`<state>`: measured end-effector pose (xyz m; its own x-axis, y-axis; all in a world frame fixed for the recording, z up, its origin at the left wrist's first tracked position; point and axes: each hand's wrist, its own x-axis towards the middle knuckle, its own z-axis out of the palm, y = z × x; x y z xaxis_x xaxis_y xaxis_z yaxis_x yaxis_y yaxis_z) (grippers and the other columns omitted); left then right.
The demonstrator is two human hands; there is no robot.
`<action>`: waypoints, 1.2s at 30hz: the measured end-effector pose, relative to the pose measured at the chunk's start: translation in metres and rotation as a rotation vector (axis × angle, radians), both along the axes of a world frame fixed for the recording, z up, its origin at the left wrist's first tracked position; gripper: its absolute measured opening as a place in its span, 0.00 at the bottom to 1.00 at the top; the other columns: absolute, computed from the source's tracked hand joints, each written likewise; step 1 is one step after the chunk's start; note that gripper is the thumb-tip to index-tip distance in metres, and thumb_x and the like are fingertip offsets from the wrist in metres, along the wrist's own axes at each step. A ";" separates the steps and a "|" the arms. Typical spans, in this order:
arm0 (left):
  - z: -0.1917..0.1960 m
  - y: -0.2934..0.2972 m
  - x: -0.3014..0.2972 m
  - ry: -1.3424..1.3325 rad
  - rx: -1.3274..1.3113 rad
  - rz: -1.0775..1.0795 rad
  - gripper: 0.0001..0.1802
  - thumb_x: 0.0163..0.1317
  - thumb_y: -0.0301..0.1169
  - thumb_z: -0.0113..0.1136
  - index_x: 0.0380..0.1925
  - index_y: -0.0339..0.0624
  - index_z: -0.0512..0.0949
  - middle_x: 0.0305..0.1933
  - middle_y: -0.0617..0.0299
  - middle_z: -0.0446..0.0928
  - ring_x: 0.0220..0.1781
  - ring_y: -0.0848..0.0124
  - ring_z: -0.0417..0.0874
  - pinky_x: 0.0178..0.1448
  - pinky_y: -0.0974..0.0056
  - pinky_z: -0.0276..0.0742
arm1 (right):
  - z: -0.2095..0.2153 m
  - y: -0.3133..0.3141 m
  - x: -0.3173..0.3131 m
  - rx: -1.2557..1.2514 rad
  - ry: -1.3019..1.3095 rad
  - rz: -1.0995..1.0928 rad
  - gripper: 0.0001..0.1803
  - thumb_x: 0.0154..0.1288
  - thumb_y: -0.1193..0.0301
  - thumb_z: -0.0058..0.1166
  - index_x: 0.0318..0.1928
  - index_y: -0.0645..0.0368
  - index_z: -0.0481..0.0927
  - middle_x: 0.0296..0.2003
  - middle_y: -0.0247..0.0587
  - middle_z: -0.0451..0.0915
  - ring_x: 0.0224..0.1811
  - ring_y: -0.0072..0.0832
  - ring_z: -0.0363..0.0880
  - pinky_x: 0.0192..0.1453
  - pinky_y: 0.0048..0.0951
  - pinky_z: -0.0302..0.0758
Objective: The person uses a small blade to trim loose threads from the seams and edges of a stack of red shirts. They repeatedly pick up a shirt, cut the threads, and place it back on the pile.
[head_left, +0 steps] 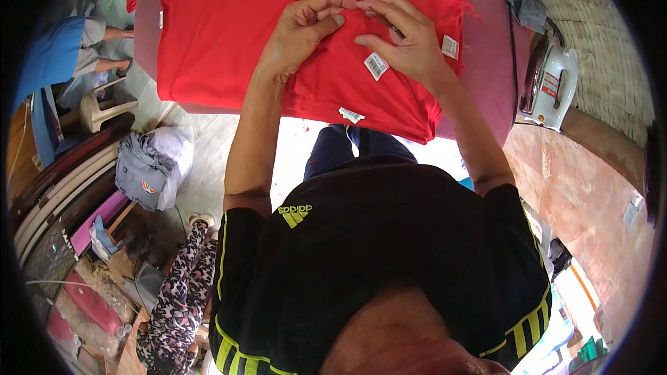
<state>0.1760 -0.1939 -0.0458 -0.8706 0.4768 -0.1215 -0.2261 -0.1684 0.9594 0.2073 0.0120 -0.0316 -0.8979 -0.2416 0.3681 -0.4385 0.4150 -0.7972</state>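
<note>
Red cloth garments (222, 35) lie flat, spread and overlapping, on a dusky-red padded ironing table (490, 90). Both my hands are over them, and their index fingertips meet. My left hand (306, 31) is closed, thumb and fingers drawn together; whatever may be between them is too small to make out. The fingers of my right hand (410, 38) are bent but apart from its outstretched thumb, with nothing visible in the gap. Close to the right hand are white printed tags, one tag (376, 66) below it and another tag (449, 46) beside its wrist.
A white and grey iron (554, 87) stands at the table's right edge, with a dark cord (513, 48) running along that side. On the left are a plastic stool (104, 104), bundled grey clothes (144, 167), a person in blue (52, 52) and another in patterned trousers (177, 292).
</note>
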 end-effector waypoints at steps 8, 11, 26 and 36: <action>-0.010 0.001 0.003 -0.063 -0.008 0.050 0.16 0.68 0.21 0.58 0.55 0.36 0.80 0.44 0.66 0.84 0.46 0.80 0.83 0.55 0.75 0.76 | -0.027 -0.001 -0.021 -0.135 -0.153 0.023 0.08 0.65 0.72 0.65 0.41 0.63 0.83 0.33 0.36 0.83 0.37 0.21 0.83 0.43 0.26 0.80; -0.008 0.002 0.005 -0.058 0.019 0.082 0.16 0.68 0.20 0.57 0.54 0.36 0.81 0.43 0.68 0.84 0.45 0.81 0.82 0.52 0.75 0.76 | -0.022 0.003 -0.017 -0.372 -0.392 -0.035 0.07 0.69 0.71 0.62 0.40 0.64 0.82 0.33 0.31 0.83 0.35 0.17 0.80 0.40 0.23 0.78; -0.004 0.005 0.002 -0.127 0.024 0.149 0.18 0.68 0.20 0.51 0.57 0.33 0.78 0.51 0.57 0.84 0.52 0.74 0.84 0.60 0.71 0.77 | -0.010 0.005 -0.048 0.108 -0.027 0.329 0.09 0.63 0.76 0.65 0.43 0.63 0.82 0.38 0.30 0.77 0.36 0.15 0.73 0.39 0.21 0.70; -0.008 -0.004 -0.006 -0.112 0.040 0.045 0.14 0.69 0.21 0.52 0.49 0.35 0.84 0.45 0.62 0.84 0.49 0.78 0.81 0.58 0.73 0.75 | 0.022 0.028 -0.032 0.311 -0.213 0.298 0.13 0.72 0.63 0.54 0.50 0.58 0.77 0.43 0.45 0.82 0.45 0.38 0.84 0.48 0.36 0.79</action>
